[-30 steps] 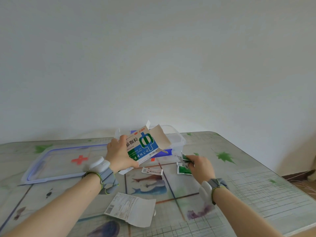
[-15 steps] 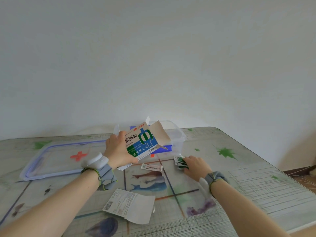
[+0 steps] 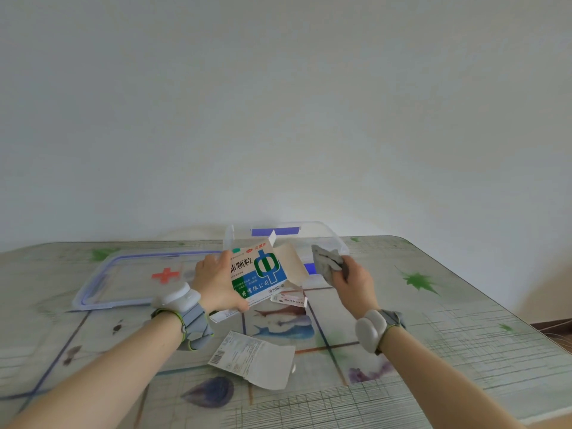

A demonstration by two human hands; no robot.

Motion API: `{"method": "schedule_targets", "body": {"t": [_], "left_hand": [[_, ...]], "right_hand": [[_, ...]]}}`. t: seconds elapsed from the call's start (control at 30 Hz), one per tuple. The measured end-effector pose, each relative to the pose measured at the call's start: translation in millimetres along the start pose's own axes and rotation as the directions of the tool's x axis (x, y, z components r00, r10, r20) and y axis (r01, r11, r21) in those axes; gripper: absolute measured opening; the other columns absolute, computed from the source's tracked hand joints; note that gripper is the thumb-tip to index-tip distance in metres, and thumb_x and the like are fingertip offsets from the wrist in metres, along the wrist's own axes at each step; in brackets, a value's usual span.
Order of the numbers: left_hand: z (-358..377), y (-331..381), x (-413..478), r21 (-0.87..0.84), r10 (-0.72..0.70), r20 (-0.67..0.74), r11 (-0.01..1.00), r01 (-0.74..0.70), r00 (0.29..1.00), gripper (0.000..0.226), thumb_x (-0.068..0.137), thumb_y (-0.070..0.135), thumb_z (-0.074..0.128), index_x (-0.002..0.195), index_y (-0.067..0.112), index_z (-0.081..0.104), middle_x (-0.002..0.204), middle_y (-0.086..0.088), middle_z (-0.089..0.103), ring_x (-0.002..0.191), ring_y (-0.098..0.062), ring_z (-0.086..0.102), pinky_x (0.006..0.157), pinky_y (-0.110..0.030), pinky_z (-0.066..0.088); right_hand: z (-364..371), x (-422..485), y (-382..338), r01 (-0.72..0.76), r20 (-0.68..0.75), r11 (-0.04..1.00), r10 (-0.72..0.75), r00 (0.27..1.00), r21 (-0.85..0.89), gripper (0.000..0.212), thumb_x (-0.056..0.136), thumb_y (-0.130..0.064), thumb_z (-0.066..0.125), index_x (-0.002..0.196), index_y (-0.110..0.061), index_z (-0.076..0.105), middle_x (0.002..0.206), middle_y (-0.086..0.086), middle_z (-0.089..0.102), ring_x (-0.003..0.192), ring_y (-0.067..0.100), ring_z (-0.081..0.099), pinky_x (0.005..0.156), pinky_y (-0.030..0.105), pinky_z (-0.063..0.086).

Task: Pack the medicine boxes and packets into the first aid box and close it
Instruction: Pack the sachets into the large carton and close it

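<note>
Held tilted mid-scene: white, blue and green medicine box [image 3: 260, 274], right end flap open. Just right, raised: crumpled grey packets [image 3: 325, 263]. Behind, far: clear first aid box [image 3: 335, 243], open. Left, flat: lid [image 3: 133, 280] with red cross. Near: small packet [image 3: 288, 299], flattened white carton [image 3: 253, 359].

Single view, from a wide-angle camera worn on the person's head, stationed above the near edge of the table [image 3: 464, 320] and facing forward with a modest downward pitch, so the blank wall [image 3: 278, 103] occupies the upper half of the field of view and the table the lower. Range is close: both forearms [image 3: 108, 366] enter from the bottom corners. The left hand [image 3: 216, 283] with its medicine box [image 3: 260, 274] and the right hand [image 3: 356, 283] with its packets [image 3: 326, 263] sit below centre, the first aid box [image 3: 328, 235] directly beyond them near the table's far edge.
</note>
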State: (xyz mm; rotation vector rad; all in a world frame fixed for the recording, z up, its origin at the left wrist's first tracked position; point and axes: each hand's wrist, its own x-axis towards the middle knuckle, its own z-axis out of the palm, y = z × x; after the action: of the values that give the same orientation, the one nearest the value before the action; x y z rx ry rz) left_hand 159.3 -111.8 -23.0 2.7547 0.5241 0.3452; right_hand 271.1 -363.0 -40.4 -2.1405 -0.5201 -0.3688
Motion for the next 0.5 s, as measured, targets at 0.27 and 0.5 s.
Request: {"method": "schedule_targets", "body": {"t": [0.27, 0.5], "left_hand": [[-0.7, -18.5, -10.1, -0.040, 0.006, -0.030, 0.999, -0.007, 1.000, 0.106, 0.046, 0.047, 0.081, 0.133, 0.018, 0.027, 0.100, 0.000, 0.031, 0.095, -0.017, 0.031, 0.078, -0.029, 0.031], [-3.0, -28.3, -14.8, -0.138, 0.063, -0.120, 0.987, -0.080, 0.991, 0.101, 0.049, 0.041, 0.081, 0.131, 0.016, 0.029, 0.106, 0.002, 0.038, 0.098, -0.015, 0.033, 0.080, -0.028, 0.029]], "right_hand": [[20.1, -0.9, -94.3, -0.041, 0.092, 0.881, -0.003, 0.996, 0.472, 0.018, 0.090, -0.007, 0.041, 0.091, -0.019, 0.056, 0.079, 0.000, 0.058, 0.066, 0.013, 0.052, 0.055, 0.022, 0.045], [35.5, 5.2, -112.9, -0.214, 0.272, 0.906, 0.116, 0.955, 0.366, 0.016, 0.091, -0.006, 0.043, 0.095, -0.002, 0.059, 0.094, 0.023, 0.064, 0.087, 0.039, 0.064, 0.078, 0.049, 0.056]]}}
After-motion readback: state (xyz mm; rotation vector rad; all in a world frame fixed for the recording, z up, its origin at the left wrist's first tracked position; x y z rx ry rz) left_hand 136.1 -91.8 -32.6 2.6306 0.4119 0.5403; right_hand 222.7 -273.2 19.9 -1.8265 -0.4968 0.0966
